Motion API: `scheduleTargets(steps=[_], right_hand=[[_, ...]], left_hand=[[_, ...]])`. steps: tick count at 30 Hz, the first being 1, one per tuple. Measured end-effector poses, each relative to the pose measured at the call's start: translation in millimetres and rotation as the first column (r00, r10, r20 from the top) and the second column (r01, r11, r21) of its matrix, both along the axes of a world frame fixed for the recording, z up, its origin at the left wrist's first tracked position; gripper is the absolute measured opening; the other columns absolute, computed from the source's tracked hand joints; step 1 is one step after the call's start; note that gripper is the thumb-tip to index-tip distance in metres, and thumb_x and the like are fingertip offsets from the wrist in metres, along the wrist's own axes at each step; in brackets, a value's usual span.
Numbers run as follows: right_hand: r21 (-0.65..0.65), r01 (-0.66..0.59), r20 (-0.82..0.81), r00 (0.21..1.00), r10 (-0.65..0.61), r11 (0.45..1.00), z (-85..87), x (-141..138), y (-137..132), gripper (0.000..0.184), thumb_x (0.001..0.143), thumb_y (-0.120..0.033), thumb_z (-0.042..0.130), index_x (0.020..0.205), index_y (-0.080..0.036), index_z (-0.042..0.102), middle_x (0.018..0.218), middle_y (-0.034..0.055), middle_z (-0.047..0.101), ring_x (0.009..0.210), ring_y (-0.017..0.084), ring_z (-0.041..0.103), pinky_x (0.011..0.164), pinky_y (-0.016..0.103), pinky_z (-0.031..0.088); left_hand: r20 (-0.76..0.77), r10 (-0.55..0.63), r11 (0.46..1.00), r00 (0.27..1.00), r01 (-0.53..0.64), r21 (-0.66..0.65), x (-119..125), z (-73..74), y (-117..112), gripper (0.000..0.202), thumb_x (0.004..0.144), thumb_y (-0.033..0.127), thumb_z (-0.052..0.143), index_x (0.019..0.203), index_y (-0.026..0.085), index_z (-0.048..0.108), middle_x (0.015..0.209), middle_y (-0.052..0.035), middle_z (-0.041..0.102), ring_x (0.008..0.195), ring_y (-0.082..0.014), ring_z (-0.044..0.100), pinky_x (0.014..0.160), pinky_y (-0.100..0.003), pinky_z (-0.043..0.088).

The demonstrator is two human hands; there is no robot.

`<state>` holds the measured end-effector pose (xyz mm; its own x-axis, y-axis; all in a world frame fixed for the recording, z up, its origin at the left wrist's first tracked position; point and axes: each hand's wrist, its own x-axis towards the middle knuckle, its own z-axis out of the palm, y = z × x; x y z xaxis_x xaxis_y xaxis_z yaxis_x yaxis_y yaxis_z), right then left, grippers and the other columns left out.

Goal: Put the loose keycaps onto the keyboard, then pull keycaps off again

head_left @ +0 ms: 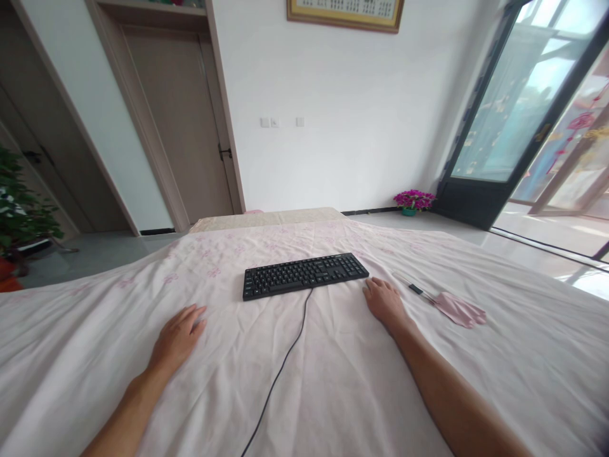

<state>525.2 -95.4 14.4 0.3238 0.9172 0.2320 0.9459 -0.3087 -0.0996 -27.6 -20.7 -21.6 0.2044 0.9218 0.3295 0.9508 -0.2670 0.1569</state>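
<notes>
A black keyboard (307,277) lies slightly askew on a pale cloth with pink flowers (333,381). From its near edge a dark cable (284,365) runs toward me. My left hand (179,333) rests on the cloth, left of the keyboard and apart from it, fingers extended and holding nothing. By the keyboard's right end lies my right hand (384,299), palm down with fingers stretched out; whether it touches the keyboard I cannot tell. To the right of that hand is a thin brush-like tool with a black part (415,289), beside a crumpled pink cloth (460,309).
Behind the covered surface stands a white wall with switches (275,122) and a framed picture (347,14). Brown doors (176,114) are at the left, near a green plant (21,203). A pot of purple flowers (413,200) sits on the floor by the dark-framed glass door (499,108).
</notes>
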Motion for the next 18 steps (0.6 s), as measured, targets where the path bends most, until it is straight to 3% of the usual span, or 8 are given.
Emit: scheduleTargets(steps=[18], right_hand=[[0.003,-0.022,0.024,0.999,0.021,1.000,0.0,-0.5,-0.1,0.040,0.095,-0.036,0.034,0.126,-0.020,0.054,0.133,0.0127,0.051,0.121,0.029,0.045,0.096,0.042,0.033]], left_hand=[[-0.080,-0.016,0.999,0.997,0.013,-0.036,5.9,4.9,-3.2,0.046,0.093,0.033,0.033,0.130,0.014,0.052,0.133,-0.0112,0.053,0.124,-0.0218,0.047,0.107,-0.035,0.033]])
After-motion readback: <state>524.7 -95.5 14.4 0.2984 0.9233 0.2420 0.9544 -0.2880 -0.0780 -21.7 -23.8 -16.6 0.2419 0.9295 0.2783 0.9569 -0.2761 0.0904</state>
